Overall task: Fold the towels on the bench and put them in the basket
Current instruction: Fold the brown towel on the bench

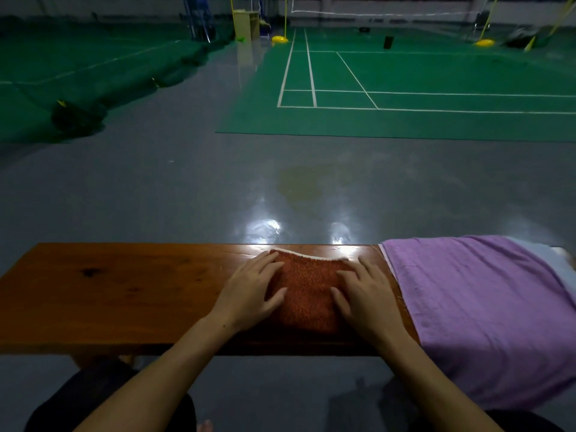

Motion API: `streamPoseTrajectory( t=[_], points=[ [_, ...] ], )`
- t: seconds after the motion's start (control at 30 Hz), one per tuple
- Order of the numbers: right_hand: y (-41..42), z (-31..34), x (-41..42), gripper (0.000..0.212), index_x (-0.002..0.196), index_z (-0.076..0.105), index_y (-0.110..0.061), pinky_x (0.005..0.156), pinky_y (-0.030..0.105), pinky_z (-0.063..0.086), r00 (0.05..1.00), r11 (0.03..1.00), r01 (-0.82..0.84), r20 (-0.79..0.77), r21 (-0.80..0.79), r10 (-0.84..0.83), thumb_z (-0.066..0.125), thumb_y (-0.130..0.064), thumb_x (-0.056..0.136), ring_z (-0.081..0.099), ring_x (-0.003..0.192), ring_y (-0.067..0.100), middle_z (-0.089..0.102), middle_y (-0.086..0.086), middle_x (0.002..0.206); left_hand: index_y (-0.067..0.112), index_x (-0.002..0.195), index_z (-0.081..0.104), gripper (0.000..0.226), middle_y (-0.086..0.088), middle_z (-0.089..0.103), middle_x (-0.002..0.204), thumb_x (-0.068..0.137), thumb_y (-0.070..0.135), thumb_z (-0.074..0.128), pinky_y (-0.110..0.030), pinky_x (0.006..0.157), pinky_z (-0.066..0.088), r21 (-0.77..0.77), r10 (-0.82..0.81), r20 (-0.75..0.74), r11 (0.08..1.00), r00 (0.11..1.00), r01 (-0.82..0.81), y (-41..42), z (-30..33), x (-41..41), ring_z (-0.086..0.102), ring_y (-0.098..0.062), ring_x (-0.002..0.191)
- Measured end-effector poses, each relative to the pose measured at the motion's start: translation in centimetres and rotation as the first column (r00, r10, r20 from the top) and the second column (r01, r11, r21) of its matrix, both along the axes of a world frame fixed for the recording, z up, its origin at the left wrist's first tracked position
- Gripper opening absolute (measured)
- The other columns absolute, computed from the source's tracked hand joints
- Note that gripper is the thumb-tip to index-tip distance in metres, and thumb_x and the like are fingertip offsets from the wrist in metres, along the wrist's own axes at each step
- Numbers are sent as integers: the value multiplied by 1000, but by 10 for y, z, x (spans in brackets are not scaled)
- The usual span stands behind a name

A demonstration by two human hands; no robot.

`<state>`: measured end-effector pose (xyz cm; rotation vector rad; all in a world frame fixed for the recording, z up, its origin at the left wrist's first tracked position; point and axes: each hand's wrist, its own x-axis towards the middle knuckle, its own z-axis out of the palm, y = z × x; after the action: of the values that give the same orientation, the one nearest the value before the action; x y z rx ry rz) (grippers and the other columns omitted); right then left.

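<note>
A small orange-red towel point(307, 291), folded into a compact rectangle with a white edge at its far side, lies on the wooden bench point(109, 291). My left hand point(252, 291) lies flat on its left side with fingers spread. My right hand point(363, 296) presses flat on its right side. To the right, a purple towel point(486, 307) is draped over the bench end and hangs over the front edge. A pale blue towel point(558, 266) shows from under it at the far right. No basket is in view.
The bench's left half is bare wood. Beyond it is a shiny grey floor point(218, 188), then a green badminton court point(405, 88) with white lines and yellow net-post bases. My dark-clothed knees show at the bottom.
</note>
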<state>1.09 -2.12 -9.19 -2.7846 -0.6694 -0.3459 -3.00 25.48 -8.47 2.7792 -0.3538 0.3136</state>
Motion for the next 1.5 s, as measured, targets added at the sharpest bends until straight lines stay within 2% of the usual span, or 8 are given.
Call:
streamPoseTrajectory(
  t=[0.1, 0.17, 0.4, 0.7, 1.0, 1.17, 1.33, 1.5],
  points=[
    [-14, 8, -10, 45, 122, 71, -25, 106, 36, 49, 987, 967, -110, -92, 230, 135, 55, -58, 95, 55, 125, 11, 66, -9, 129, 26, 130, 69, 42, 9, 58, 149, 95, 44, 54, -41, 119, 41, -156, -126, 21, 979, 992, 128, 15, 8, -11, 45, -7, 145],
    [-19, 7, -20, 50, 127, 68, -30, 107, 31, 47, 959, 949, -185, -162, 257, 231, 57, -65, 94, 53, 125, 3, 62, -16, 132, 28, 126, 71, 34, 14, 60, 147, 97, 37, 55, -39, 119, 41, -200, -209, 22, 957, 978, 209, 20, 10, -19, 45, -3, 144],
    [-16, -1, -28, 72, 143, 56, -32, 112, 38, 43, 956, 975, -220, -198, 0, 216, 53, -76, 86, 45, 137, 16, 51, -7, 148, 47, 147, 51, 64, 24, 45, 156, 89, 76, 55, -37, 123, 33, 60, -173, -108, 982, 979, 181, 17, 4, -30, 35, -3, 148],
    [-9, -3, -6, 61, 136, 62, -29, 98, 43, 53, 973, 976, -197, -138, -97, 183, 55, -63, 86, 58, 122, 25, 58, 0, 140, 33, 144, 55, 67, 13, 57, 146, 83, 59, 63, -34, 112, 44, 219, -173, 16, 962, 985, 165, 13, -4, -9, 52, -11, 132],
    [-13, 6, 3, 57, 129, 62, -28, 94, 40, 54, 970, 986, -169, -178, 1, 166, 53, -54, 79, 60, 117, 16, 65, -8, 130, 25, 125, 67, 46, 9, 68, 125, 85, 48, 69, -35, 102, 49, 37, -164, 51, 986, 985, 162, 15, 2, 3, 58, -12, 119],
    [-16, 13, -1, 36, 106, 66, -33, 77, 36, 53, 972, 981, -95, -196, 166, 128, 54, -56, 81, 61, 90, 9, 68, -14, 100, 26, 124, 70, 44, 12, 68, 127, 86, 47, 72, -27, 102, 50, -153, -174, -1, 973, 985, 172, 18, 12, -4, 60, -5, 119],
    [-19, 14, -4, 31, 97, 62, -35, 63, 27, 42, 971, 967, -68, -206, 247, 121, 56, -64, 86, 60, 73, 1, 66, -17, 84, 28, 112, 70, 41, 14, 67, 101, 86, 58, 61, -31, 81, 53, -198, -76, -50, 978, 996, 64, 17, 20, -13, 62, -6, 91],
    [-18, 17, -7, 31, 94, 63, -38, 62, 28, 52, 967, 942, -13, -237, 334, 98, 61, -68, 89, 64, 69, -1, 68, -20, 78, 30, 96, 65, 26, 12, 65, 76, 91, 56, 61, -31, 57, 50, -314, -50, -85, 949, 995, 21, 17, 18, -14, 62, -9, 65]
  ],
)
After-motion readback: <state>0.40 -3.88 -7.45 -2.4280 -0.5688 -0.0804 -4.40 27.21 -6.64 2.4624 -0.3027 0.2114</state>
